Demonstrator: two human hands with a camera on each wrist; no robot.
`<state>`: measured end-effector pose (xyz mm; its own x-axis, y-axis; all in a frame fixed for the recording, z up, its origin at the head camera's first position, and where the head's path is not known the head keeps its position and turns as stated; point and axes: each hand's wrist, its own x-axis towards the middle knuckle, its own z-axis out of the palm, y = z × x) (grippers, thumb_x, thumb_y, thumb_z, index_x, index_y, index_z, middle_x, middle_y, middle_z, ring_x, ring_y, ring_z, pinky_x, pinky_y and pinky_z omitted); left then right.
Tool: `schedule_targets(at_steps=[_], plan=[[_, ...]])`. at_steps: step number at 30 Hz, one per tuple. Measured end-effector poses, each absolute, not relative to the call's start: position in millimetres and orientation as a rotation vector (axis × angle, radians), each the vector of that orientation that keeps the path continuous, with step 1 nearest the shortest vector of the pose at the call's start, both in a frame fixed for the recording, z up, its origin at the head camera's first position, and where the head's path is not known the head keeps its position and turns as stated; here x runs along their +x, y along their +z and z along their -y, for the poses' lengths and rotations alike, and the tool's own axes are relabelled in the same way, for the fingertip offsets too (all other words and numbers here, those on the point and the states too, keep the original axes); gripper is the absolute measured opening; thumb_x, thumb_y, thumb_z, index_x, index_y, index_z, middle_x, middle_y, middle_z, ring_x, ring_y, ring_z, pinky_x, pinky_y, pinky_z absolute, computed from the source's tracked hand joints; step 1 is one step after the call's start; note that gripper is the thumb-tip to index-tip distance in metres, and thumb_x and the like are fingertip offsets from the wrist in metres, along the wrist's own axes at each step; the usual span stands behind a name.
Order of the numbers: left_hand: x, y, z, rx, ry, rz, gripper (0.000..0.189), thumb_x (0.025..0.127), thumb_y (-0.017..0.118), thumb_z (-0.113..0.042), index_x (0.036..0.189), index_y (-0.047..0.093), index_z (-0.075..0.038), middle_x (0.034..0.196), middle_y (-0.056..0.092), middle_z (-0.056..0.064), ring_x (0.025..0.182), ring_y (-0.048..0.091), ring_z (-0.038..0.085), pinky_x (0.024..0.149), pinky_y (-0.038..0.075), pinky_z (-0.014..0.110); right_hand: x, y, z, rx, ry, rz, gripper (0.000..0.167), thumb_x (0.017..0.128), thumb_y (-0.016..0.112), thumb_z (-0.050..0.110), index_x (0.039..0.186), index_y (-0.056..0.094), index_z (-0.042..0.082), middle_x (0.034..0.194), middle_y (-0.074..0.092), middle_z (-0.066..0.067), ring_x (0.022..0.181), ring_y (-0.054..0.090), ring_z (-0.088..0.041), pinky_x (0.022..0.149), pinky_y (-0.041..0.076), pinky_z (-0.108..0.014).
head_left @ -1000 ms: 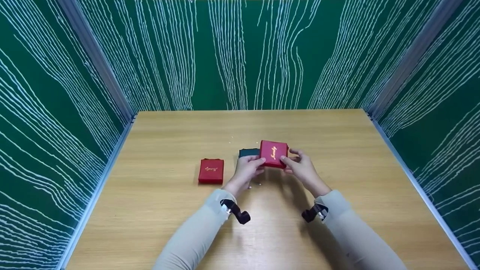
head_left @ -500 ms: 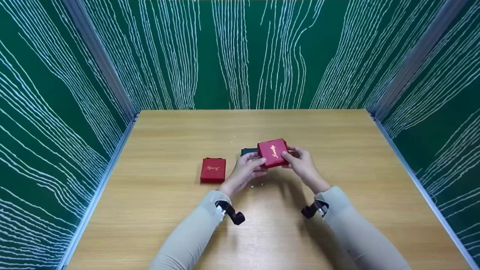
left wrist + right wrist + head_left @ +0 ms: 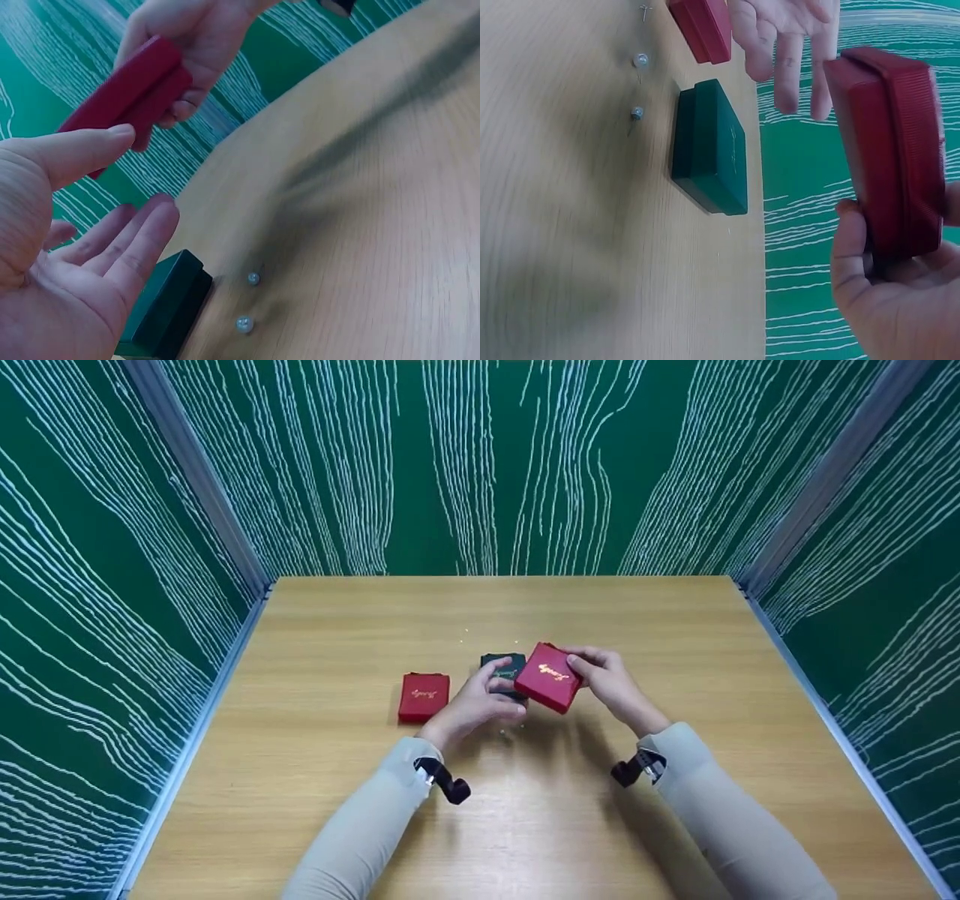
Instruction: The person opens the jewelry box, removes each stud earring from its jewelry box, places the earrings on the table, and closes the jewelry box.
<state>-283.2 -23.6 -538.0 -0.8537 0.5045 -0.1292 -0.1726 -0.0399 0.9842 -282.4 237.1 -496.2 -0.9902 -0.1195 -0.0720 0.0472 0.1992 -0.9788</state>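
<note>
A red jewelry box (image 3: 550, 681) with gold lettering on its lid is tilted above the table. My right hand (image 3: 613, 684) grips it at its right side, thumb on top and fingers beneath. My left hand (image 3: 474, 706) is beside the box's left, fingers spread and holding nothing; in the left wrist view its thumb tip overlaps the box, and whether they touch I cannot tell. Behind the left fingers lies a dark green jewelry box (image 3: 712, 150), closed and partly hidden in the head view. Pearl stud earrings (image 3: 244, 324) lie on the table close by.
Another closed red jewelry box (image 3: 424, 697) lies on the wooden table (image 3: 337, 810), left of the left hand. Several tiny bright specks (image 3: 466, 630) sit farther back. Green walls (image 3: 555, 472) with white lines border the table's back and sides.
My left hand has let go of the red box and moved slightly left, fingers spreading. The box has turned in my right hand, and more of the green box shows.
</note>
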Motion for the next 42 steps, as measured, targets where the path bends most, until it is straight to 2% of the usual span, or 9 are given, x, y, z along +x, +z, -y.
schedule_targets(at_steps=[4,7,13,19,23,29,34,38,42], plan=[[-282,-537,25,0.386,1.889,-1.785,0.1,0.089,0.084,0.006,0.17,0.033,-0.021,0.146,0.062,0.018,0.118,0.073,0.029,0.097,0.067,0.046,-281,-496,-234,-0.113,-1.936,-2.259,0.041,0.112,0.054,0.011,0.142,0.059,-0.017,0.095,0.072,0.005,0.081,0.069,-0.005,0.074,0.06,-0.02],[-281,-536,25,0.428,1.87,-1.798,0.098,0.089,0.084,0.004,0.169,0.035,-0.022,0.146,0.063,0.016,0.121,0.073,0.028,0.096,0.067,0.044,-279,-496,-232,-0.137,-1.954,-2.195,0.041,0.112,0.054,0.01,0.142,0.058,-0.018,0.1,0.072,0.004,0.084,0.068,-0.006,0.076,0.06,-0.019],[-281,-539,24,0.519,1.896,-1.774,0.095,0.089,0.083,0.006,0.168,0.034,-0.014,0.15,0.063,0.02,0.13,0.071,0.034,0.098,0.067,0.042,-278,-495,-228,-0.219,-1.941,-2.144,0.04,0.111,0.053,0.008,0.14,0.059,-0.019,0.101,0.074,0.005,0.087,0.068,-0.005,0.08,0.061,-0.018],[-279,-537,27,0.563,1.863,-1.805,0.1,0.087,0.086,0.004,0.169,0.031,-0.013,0.157,0.059,0.021,0.137,0.067,0.036,0.111,0.06,0.044,-279,-496,-222,-0.261,-1.939,-2.102,0.04,0.111,0.051,0.006,0.139,0.059,-0.021,0.095,0.075,0.007,0.083,0.069,-0.004,0.078,0.06,-0.018],[-280,-537,27,0.581,1.87,-1.812,0.097,0.087,0.086,0.003,0.168,0.032,-0.005,0.158,0.057,0.022,0.14,0.064,0.037,0.116,0.057,0.043,-281,-496,-220,-0.289,-1.903,-2.113,0.04,0.112,0.051,0.008,0.139,0.059,-0.021,0.097,0.076,0.007,0.083,0.07,-0.004,0.078,0.061,-0.018],[-280,-536,27,0.577,1.894,-1.833,0.094,0.085,0.087,0.004,0.164,0.035,0.003,0.157,0.055,0.023,0.143,0.061,0.035,0.12,0.054,0.04,-281,-494,-221,-0.366,-1.719,-2.296,0.04,0.111,0.059,0.015,0.142,0.065,-0.01,0.114,0.077,-0.01,0.094,0.069,-0.013,0.083,0.061,-0.019],[-280,-535,29,0.599,1.911,-1.82,0.093,0.084,0.086,0.008,0.162,0.036,-0.002,0.156,0.057,0.022,0.14,0.064,0.035,0.117,0.056,0.042,-279,-487,-220,-0.491,-1.473,-2.481,0.054,0.103,0.075,0.029,0.149,0.064,0.002,0.134,0.071,-0.02,0.111,0.065,-0.028,0.089,0.06,-0.025],[-279,-536,31,0.569,1.913,-1.82,0.092,0.084,0.085,0.008,0.161,0.038,-0.011,0.153,0.06,0.017,0.136,0.066,0.031,0.111,0.06,0.043,-275,-482,-219,-0.573,-1.361,-2.506,0.074,0.094,0.086,0.034,0.156,0.057,0.006,0.144,0.066,-0.017,0.125,0.061,-0.034,0.101,0.061,-0.039],[-279,-537,31,0.531,1.94,-1.792,0.095,0.083,0.086,0.009,0.162,0.037,-0.013,0.151,0.062,0.017,0.133,0.068,0.031,0.106,0.063,0.044,-272,-478,-215,-0.689,-1.267,-2.528,0.089,0.086,0.093,0.03,0.16,0.051,0.004,0.151,0.061,-0.018,0.134,0.057,-0.038,0.113,0.055,-0.055]])
